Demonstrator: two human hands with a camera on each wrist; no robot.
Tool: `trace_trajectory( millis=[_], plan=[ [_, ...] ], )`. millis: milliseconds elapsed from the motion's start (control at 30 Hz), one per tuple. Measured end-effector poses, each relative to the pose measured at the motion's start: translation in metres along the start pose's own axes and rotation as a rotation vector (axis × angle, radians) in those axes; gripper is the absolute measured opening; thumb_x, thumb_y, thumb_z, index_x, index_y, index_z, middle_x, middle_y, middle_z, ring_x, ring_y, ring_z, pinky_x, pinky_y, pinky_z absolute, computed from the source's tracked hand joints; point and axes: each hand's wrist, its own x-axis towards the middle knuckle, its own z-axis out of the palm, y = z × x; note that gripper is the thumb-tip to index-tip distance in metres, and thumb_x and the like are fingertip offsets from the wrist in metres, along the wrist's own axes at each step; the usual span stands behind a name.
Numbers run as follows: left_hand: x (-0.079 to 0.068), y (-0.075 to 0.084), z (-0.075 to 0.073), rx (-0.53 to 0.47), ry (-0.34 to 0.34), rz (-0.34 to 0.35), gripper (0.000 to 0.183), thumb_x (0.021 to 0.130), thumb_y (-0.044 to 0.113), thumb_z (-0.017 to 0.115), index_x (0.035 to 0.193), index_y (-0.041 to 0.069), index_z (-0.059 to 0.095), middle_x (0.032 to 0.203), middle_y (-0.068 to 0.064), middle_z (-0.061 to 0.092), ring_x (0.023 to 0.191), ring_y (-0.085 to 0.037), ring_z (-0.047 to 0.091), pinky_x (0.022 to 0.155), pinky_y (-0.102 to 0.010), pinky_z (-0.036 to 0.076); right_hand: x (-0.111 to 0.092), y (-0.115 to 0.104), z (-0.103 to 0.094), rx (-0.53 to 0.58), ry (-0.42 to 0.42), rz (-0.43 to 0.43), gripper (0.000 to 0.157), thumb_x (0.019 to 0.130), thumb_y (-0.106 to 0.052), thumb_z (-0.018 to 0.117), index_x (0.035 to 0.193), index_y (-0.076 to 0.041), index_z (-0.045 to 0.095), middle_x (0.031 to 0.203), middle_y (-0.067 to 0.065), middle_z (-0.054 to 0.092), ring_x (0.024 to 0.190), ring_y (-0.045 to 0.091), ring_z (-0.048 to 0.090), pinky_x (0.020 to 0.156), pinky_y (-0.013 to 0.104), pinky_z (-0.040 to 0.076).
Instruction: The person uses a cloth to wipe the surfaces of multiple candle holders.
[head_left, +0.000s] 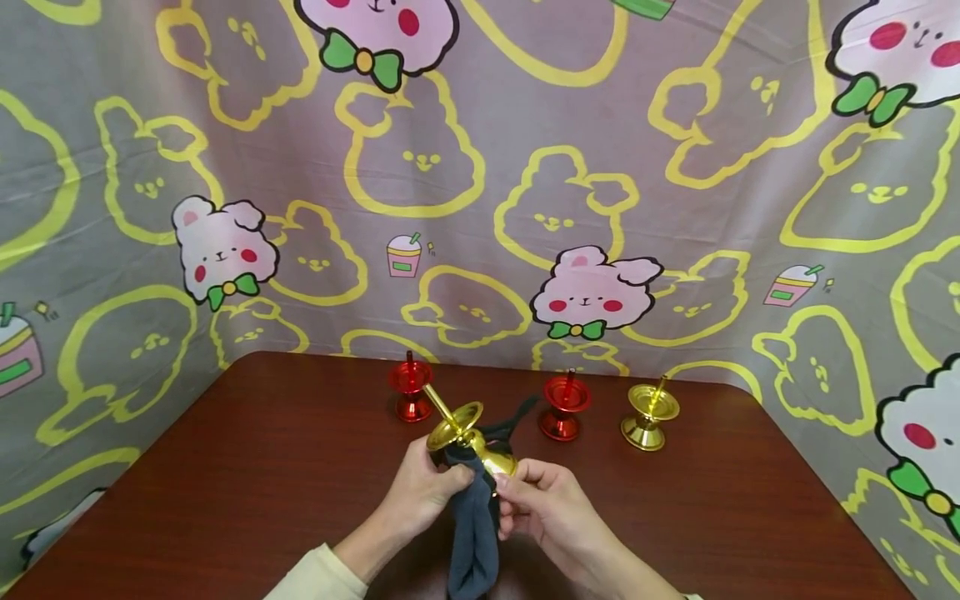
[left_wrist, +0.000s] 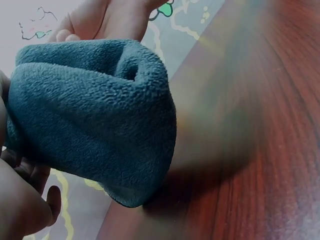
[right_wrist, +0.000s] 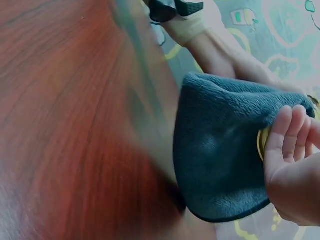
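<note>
A shiny gold candle holder (head_left: pixel 497 458) is held tilted above the table, its thin stem and dish pointing up and to the left. My left hand (head_left: pixel 420 487) grips a dark blue-grey cloth (head_left: pixel 474 533) against the holder's middle, thumb on top. The cloth's folded end hangs down and fills much of the left wrist view. At the holder's base, my right hand (head_left: pixel 551 508) pinches the edge between thumb and fingers. In the right wrist view, a gold rim (right_wrist: pixel 262 142) shows beside the right hand's fingers, and the cloth covers the rest.
Toward the back of the dark red-brown table (head_left: pixel 262 467) stand a red candle holder (head_left: pixel 412 404), another red candle holder (head_left: pixel 560 421) and an upright gold candle holder (head_left: pixel 643 432). A patterned curtain (head_left: pixel 465 167) encloses the table's back and sides.
</note>
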Motion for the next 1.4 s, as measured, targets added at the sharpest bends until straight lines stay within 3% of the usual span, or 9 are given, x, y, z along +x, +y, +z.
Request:
trace_trajectory(
  millis=[200, 433, 633, 867, 1133, 1400],
  plan=[
    [0.000, 0.001, -0.001, -0.021, 0.025, -0.026, 0.035, 0.075, 0.004, 0.063, 0.107, -0.010, 0.066, 0.091, -0.006, 0.069, 0.084, -0.016, 0.063, 0.078, -0.026, 0.051, 0.001, 0.008, 0.002, 0.048, -0.064, 0.002, 0.020, 0.099, -0.005, 0.061, 0.081, -0.014, 0.065, 0.076, 0.000, 0.064, 0.067, 0.009, 0.063, 0.071, 0.028, 0.056],
    [0.001, 0.006, -0.003, -0.067, -0.048, 0.071, 0.039, 0.075, 0.003, 0.060, 0.109, -0.014, 0.062, 0.093, -0.001, 0.069, 0.087, -0.014, 0.062, 0.081, -0.025, 0.050, -0.001, -0.003, -0.003, 0.042, -0.161, 0.074, 0.010, 0.102, -0.013, 0.059, 0.096, -0.012, 0.067, 0.079, 0.000, 0.065, 0.071, 0.009, 0.062, 0.071, 0.026, 0.055],
    [0.003, 0.012, -0.007, -0.073, -0.089, 0.122, 0.039, 0.074, 0.003, 0.059, 0.110, -0.012, 0.062, 0.094, -0.001, 0.067, 0.086, -0.012, 0.060, 0.078, -0.025, 0.050, -0.001, -0.015, -0.013, 0.074, -0.188, 0.141, 0.028, 0.108, -0.031, 0.047, 0.100, -0.012, 0.065, 0.079, 0.000, 0.066, 0.071, 0.011, 0.061, 0.072, 0.027, 0.054],
    [0.001, 0.010, -0.008, -0.033, -0.153, 0.159, 0.039, 0.074, 0.005, 0.060, 0.112, -0.007, 0.064, 0.094, -0.002, 0.067, 0.087, -0.013, 0.060, 0.081, -0.026, 0.050, 0.002, -0.016, -0.022, 0.169, -0.232, 0.170, 0.023, 0.107, -0.015, 0.046, 0.099, -0.013, 0.068, 0.080, -0.003, 0.066, 0.073, 0.008, 0.060, 0.073, 0.025, 0.052],
    [-0.001, 0.006, -0.005, -0.045, -0.121, 0.152, 0.040, 0.073, 0.004, 0.060, 0.110, -0.010, 0.063, 0.093, 0.002, 0.067, 0.084, -0.010, 0.059, 0.077, -0.024, 0.050, 0.000, -0.011, -0.017, 0.214, -0.201, 0.134, 0.025, 0.106, -0.013, 0.048, 0.094, -0.012, 0.069, 0.075, -0.005, 0.063, 0.066, 0.005, 0.055, 0.068, 0.024, 0.046],
    [-0.002, 0.004, -0.004, -0.039, -0.048, 0.108, 0.036, 0.075, 0.005, 0.060, 0.106, -0.012, 0.064, 0.092, -0.001, 0.068, 0.083, -0.012, 0.062, 0.076, -0.025, 0.051, -0.003, -0.007, -0.003, 0.118, -0.080, 0.044, 0.020, 0.103, -0.011, 0.055, 0.085, -0.014, 0.064, 0.071, -0.004, 0.060, 0.063, 0.007, 0.052, 0.066, 0.024, 0.046]
  ],
)
